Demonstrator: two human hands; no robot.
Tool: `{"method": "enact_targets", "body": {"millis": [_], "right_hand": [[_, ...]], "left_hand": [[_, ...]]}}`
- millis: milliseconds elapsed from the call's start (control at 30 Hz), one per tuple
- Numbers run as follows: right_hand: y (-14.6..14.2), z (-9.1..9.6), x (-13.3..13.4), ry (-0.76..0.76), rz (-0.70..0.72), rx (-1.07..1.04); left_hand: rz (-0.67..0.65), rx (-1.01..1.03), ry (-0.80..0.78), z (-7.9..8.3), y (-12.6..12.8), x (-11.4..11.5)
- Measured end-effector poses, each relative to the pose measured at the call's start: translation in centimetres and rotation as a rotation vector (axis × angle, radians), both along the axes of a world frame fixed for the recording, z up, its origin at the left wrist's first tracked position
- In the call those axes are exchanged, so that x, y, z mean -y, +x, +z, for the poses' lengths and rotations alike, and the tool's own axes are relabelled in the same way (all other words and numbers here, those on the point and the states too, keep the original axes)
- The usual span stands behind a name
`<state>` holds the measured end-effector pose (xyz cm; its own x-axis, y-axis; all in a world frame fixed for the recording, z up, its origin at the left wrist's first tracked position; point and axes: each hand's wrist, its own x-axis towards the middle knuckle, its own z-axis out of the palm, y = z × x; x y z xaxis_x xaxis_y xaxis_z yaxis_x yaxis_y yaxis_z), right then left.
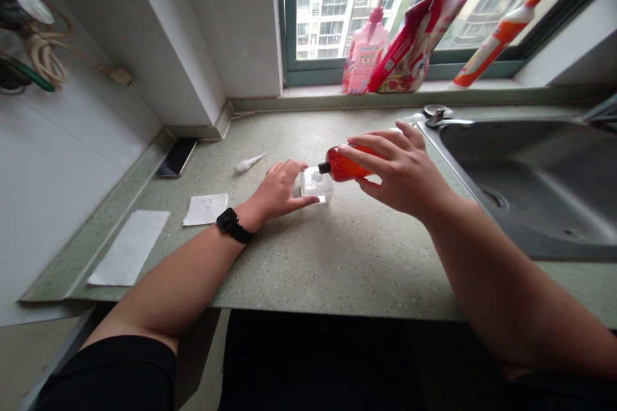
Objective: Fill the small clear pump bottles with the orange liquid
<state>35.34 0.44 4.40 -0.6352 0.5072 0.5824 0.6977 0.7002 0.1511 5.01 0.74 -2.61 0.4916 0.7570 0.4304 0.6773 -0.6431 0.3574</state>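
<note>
My left hand (284, 189) is closed around the side of a small clear bottle (322, 187), which stands on the speckled counter (357, 257). In my right hand (398, 164) is a bottle of red-orange liquid (343, 164), tipped on its side with its black neck over the mouth of the clear bottle. Whether liquid runs between the two cannot be made out. Left of the clear bottle lies a whitish pump top (249, 164) with a pointed end.
Two white paper sheets (130, 247) and a phone (177, 157) lie at the left. A metal sink (530, 205) with a faucet is on the right. On the windowsill stand a pink pump bottle (365, 51), a red pouch (417, 45) and an orange-white bottle (496, 42).
</note>
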Motion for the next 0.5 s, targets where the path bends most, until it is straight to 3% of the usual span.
{"method": "enact_targets", "body": {"millis": [500], "right_hand": [[0.04,0.02,-0.01,-0.009,-0.005,0.007]], "left_hand": [[0.001,0.006,-0.009,0.00,0.03,-0.07]]}}
